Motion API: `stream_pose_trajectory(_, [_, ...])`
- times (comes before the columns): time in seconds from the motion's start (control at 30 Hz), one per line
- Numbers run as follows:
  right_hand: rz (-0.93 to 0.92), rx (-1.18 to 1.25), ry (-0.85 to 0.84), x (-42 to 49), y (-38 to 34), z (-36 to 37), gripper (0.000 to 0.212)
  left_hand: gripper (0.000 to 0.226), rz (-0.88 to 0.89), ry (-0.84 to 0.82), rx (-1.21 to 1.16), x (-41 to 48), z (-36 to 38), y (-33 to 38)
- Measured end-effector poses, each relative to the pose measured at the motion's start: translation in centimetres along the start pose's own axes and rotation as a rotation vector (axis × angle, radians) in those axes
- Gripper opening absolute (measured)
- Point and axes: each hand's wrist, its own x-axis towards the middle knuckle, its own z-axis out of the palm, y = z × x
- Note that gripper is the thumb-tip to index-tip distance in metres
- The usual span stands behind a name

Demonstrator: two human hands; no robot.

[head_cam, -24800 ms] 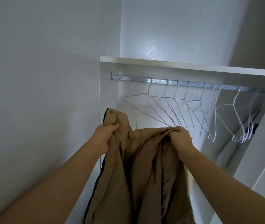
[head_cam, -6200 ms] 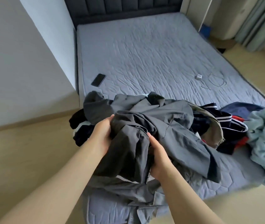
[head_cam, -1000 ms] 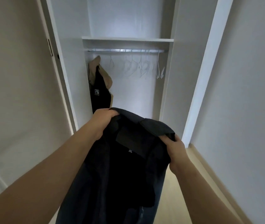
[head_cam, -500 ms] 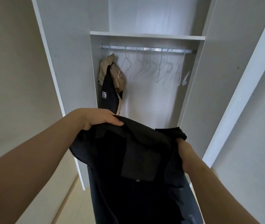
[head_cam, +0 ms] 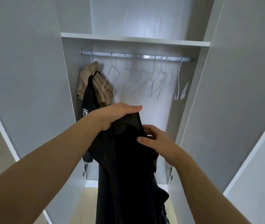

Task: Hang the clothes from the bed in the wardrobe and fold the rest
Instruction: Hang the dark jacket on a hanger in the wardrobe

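A dark grey garment [head_cam: 127, 167] hangs from my hands in front of the open wardrobe. My left hand [head_cam: 114, 114] grips its top edge, thumb underneath and fingers lying over the cloth. My right hand [head_cam: 157, 141] pinches the fabric just below and to the right. Above, the metal rail [head_cam: 144, 56] carries several empty wire hangers [head_cam: 157, 78]. At the rail's left end hang a beige garment [head_cam: 89, 78] and a black one with a white patch [head_cam: 88, 101].
A white shelf [head_cam: 135, 39] runs above the rail. The wardrobe doors stand open on the left [head_cam: 23, 78] and right [head_cam: 235, 94]. Light wooden floor [head_cam: 86, 204] shows below the garment.
I have come closer to the wardrobe. My hands moved together, bunching the garment's top, and my right hand shifted left onto the fabric near my left hand.
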Motion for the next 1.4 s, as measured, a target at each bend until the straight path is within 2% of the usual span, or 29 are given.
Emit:
stream_pose_trajectory(0.07, [0.02,-0.069,0.051,4.3,0.3,-0.6,0.007,0.037,0.017,0.014,-0.012,3.3,-2.4,0.5])
stream_pose_trajectory(0.13, [-0.014,-0.071,0.166,8.0,0.4,-1.1,0.022,0.035,0.046,-0.017,0.005,6.0,-4.7,0.8])
stream_pose_trajectory(0.2, [-0.033,-0.085,0.249,11.9,0.2,-1.5,0.024,0.034,0.066,-0.067,0.036,8.6,-6.9,1.1])
stream_pose_trajectory(0.3, [-0.026,-0.022,0.281,16.7,0.7,-2.0,0.027,0.034,0.076,-0.106,0.136,11.7,-9.6,1.5])
stream_pose_trajectory(0.43, [-0.015,-0.018,0.315,22.8,1.7,-1.5,0.037,0.022,0.131,-0.093,0.648,15.4,-12.8,1.8])
stream_pose_trajectory(0.57, [0.02,0.187,0.306,28.9,1.8,-1.5,0.046,0.029,0.145,0.017,1.027,19.3,-15.8,0.9])
stream_pose_trajectory(0.63, [0.028,0.248,0.304,31.8,1.5,-2.1,0.049,0.028,0.061,0.059,1.194,21.4,-17.2,-0.5])
stream_pose_trajectory(0.7, [0.026,0.314,0.275,34.6,1.3,-2.8,0.051,0.019,-0.069,0.135,1.26,23.6,-18.8,-1.9])
stream_pose_trajectory(0.8, [0.054,0.396,0.234,38.2,1.4,-3.3,0.046,0.019,-0.163,0.334,1.134,25.6,-21.5,-3.7])
stream_pose_trajectory(0.9, [0.092,0.429,0.159,40.9,1.8,-3.1,0.049,0.023,-0.135,0.533,0.959,27.0,-23.5,-6.1])
stream_pose_trajectory(0.93, [0.103,0.434,0.139,41.5,2.0,-2.9,0.051,0.021,-0.11,0.621,0.816,27.3,-24.0,-7.1])
stream_pose_trajectory(0.97, [0.12,0.437,0.122,42.1,2.1,-2.6,0.05,0.02,-0.091,0.715,0.572,27.4,-24.5,-8.1])
stream_pose_trajectory(1.03, [0.166,0.446,0.094,43.0,2.1,-2.1,0.043,0.02,-0.044,0.881,-0.063,27.4,-25.3,-10.1])
stream_pose_trajectory(1.07, [0.189,0.461,0.088,43.6,1.9,-1.8,0.039,0.022,-0.019,0.974,-0.299,27.4,-25.6,-11.2])
stream_pose_trajectory(1.13, [0.221,0.51,0.104,44.8,1.7,-1.3,0.035,0.025,-0.003,1.16,-0.527,27.8,-25.7,-13.3])
stream_pose_trajectory(1.17, [0.23,0.531,0.115,45.4,1.4,-1.0,0.035,0.024,0.005,1.195,-0.615,28.2,-25.6,-14.3])
stream_pose_trajectory(1.2, [0.232,0.542,0.122,46.0,1.0,-0.6,0.035,0.023,0.005,1.162,-0.706,28.7,-25.3,-15.0])
stream_pose_trajectory(1.27, [0.233,0.546,0.136,47.0,0.2,0.2,0.031,0.037,-0.062,0.913,-0.808,29.9,-24.5,-16.3])
stream_pose_trajectory(1.33, [0.227,0.558,0.162,47.8,-0.4,0.7,0.028,0.049,-0.232,0.645,-0.613,30.4,-23.6,-17.0])
stream_pose_trajectory(1.4, [0.225,0.572,0.185,48.3,-0.6,0.9,0.027,0.055,-0.334,0.505,-0.426,30.8,-23.6,-17.5])
